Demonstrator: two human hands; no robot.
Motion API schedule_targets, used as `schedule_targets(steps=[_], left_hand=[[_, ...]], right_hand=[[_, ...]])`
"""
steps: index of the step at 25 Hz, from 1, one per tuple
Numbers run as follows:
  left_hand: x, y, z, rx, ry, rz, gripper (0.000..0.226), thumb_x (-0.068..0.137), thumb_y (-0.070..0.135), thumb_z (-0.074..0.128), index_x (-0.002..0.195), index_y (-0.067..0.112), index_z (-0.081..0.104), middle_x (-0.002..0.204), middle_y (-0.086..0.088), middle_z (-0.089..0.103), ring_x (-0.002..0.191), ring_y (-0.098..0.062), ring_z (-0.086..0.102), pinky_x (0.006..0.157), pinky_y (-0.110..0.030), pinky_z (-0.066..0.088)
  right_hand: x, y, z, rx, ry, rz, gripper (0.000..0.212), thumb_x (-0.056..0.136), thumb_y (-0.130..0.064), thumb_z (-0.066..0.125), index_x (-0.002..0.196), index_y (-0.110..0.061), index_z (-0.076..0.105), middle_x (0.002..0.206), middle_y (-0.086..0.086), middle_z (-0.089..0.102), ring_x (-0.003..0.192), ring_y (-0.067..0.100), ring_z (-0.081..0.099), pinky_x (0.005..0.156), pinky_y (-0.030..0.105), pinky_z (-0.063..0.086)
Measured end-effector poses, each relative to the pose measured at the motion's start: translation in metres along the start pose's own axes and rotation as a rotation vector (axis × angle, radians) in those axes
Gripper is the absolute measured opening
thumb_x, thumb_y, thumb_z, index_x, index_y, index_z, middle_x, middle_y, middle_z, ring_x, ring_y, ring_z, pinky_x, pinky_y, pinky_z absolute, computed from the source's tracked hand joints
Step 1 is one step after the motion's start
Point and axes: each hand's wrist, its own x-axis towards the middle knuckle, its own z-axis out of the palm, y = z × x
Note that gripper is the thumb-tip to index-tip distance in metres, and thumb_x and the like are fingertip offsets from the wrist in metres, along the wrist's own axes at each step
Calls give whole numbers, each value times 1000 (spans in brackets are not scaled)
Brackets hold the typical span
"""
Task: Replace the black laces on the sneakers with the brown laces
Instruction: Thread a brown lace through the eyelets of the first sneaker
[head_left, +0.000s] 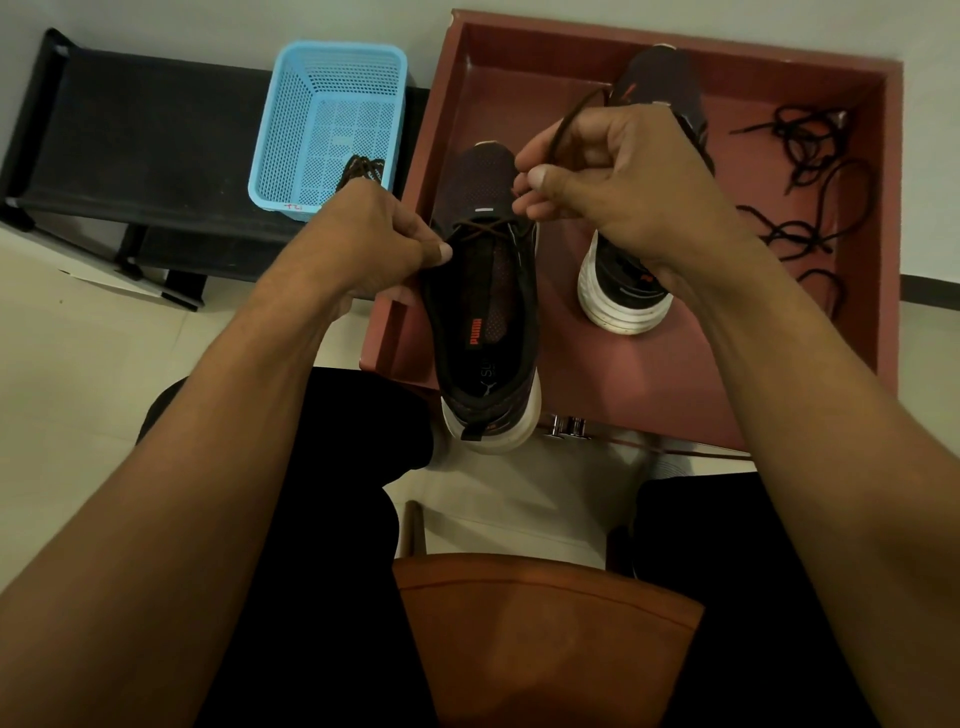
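Both hands are busy: the right hand (613, 176) pinches the brown lace (566, 117) between thumb and fingers, lifting it above the red tray (675, 57). The left hand (374, 234) pinches the near sneaker (485, 312) at its eyelet edge, seemingly steadying it. That sneaker lies toe-in across the tray's near wall, with only its lowest eyelets crossed. The other sneaker (628, 291) stands inside the tray. Left of the tray, a blue basket (332, 119) holds another lace. The black laces (810, 208) lie tangled along the tray's right side. The brown lace looks light, thin and limp. I would grip it close to the tip, since slack cord would likely buckle at an eyelet.
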Motion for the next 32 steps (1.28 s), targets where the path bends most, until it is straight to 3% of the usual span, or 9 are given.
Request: schedule_targets(steps=[6, 10, 13, 18, 23, 26, 32], left_hand=[[-1, 3, 1, -1, -49, -27, 10, 96, 6, 73, 87, 12, 76, 92, -12, 76, 84, -19, 76, 74, -36, 66], [-2, 4, 0, -4, -58, -46, 10, 97, 1, 69, 91, 8, 75, 99, -18, 75, 89, -23, 76, 72, -35, 65], [-2, 4, -1, 1, -59, -45, 10, 96, 0, 69, 93, 8, 75, 102, -19, 75, 93, -26, 76, 72, -36, 66], [-2, 3, 0, 11, -54, -27, 13, 95, 1, 71, 88, 12, 76, 102, -20, 76, 93, -29, 77, 74, -39, 66], [0, 1, 0, 20, -50, -16, 14, 95, 2, 72, 86, 13, 77, 97, -19, 77, 92, -30, 77, 83, -44, 65], [1, 0, -1, 14, -48, -11, 15, 95, 2, 72, 85, 13, 77, 96, -19, 77, 92, -32, 77, 85, -46, 64], [3, -2, -2, 22, -43, -1, 15, 94, 4, 74, 84, 15, 78, 95, -18, 77, 92, -32, 77, 85, -47, 64]], right_hand=[[0, -1, 1, -42, 48, 1, 10, 100, -6, 67, 105, -6, 76, 93, 3, 78, 84, 14, 79, 80, 30, 64], [0, 1, 4, 41, -6, -22, 11, 102, -10, 67, 110, -7, 74, 94, 12, 78, 83, 21, 79, 79, 33, 65], [1, 0, 10, 28, -44, -18, 11, 96, -3, 73, 107, 0, 73, 93, 12, 78, 85, 19, 80, 82, 33, 65], [3, -1, 35, -195, -101, -26, 13, 85, -9, 85, 93, -15, 77, 84, -1, 79, 78, 8, 78, 83, 33, 64], [9, 0, 50, -515, 11, -108, 15, 82, -32, 89, 91, -25, 79, 87, -12, 74, 79, 1, 71, 76, 22, 61], [10, 1, 54, -541, -1, -72, 12, 82, -31, 89, 88, -28, 80, 82, -17, 71, 78, -2, 69, 70, 12, 55], [7, 6, 58, -427, 25, -64, 11, 80, -19, 89, 82, -25, 79, 79, -12, 75, 75, -2, 72, 74, 22, 60]])
